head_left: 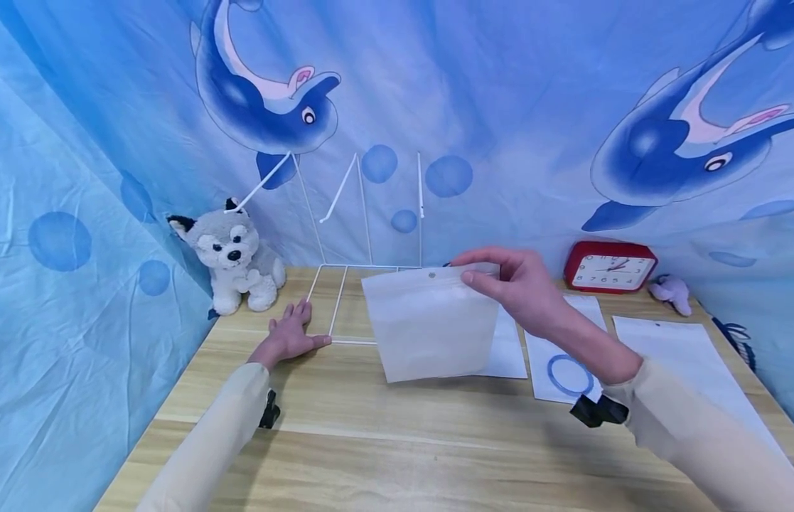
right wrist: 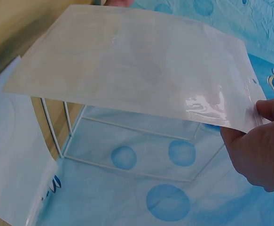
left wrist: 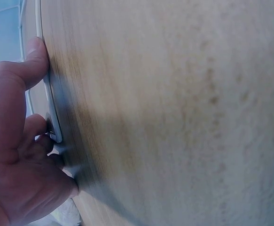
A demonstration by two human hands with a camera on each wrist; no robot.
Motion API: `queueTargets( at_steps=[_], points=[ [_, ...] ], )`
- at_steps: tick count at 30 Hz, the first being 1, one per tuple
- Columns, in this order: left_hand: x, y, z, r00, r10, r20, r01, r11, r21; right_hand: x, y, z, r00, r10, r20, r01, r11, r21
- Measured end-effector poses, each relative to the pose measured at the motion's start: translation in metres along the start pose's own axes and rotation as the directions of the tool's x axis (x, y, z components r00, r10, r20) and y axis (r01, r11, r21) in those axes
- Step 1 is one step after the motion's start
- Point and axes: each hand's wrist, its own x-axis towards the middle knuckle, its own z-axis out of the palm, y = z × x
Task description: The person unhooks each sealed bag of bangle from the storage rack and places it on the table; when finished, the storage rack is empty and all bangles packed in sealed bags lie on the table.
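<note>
My right hand (head_left: 521, 288) pinches the top edge of a flat white pouch (head_left: 435, 327) between thumb and fingers, near its corner. The pouch hangs tilted above the table, with a small round hole by its top edge; the right wrist view shows its glossy side (right wrist: 141, 70). Behind it stands a white wire rack (head_left: 352, 343), whose base is partly hidden. My left hand (head_left: 291, 333) rests at the rack's front left corner, thumb on the front bar and fingers spread along the side bar. In the left wrist view the thumb (left wrist: 35, 59) lies against the wire.
A husky plush toy (head_left: 233, 263) sits left of the rack. To the right lie another white pouch (head_left: 508, 355), one with a blue ring (head_left: 551, 377) on it, and a larger white sheet (head_left: 672, 355). A red clock (head_left: 610, 267) and a purple plush toy (head_left: 673, 290) stand behind.
</note>
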Motion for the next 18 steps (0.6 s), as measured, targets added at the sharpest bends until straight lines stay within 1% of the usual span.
queueTargets(
  at_steps=[5,10,18],
  points=[
    [-0.001,0.001,0.000,1.000,0.002,-0.006,-0.002,1.000,0.003,-0.010,0.004,0.008,1.000,-0.011,0.017,0.011,1.000,0.010],
    [-0.002,0.002,0.001,1.000,0.007,-0.006,-0.007,1.000,0.004,-0.023,0.007,0.017,1.000,0.005,0.025,-0.005,1.000,0.024],
    [0.002,-0.003,0.003,1.000,0.001,-0.006,-0.001,1.000,0.011,-0.044,0.003,0.038,0.999,-0.016,0.046,0.012,0.996,0.093]
  ],
)
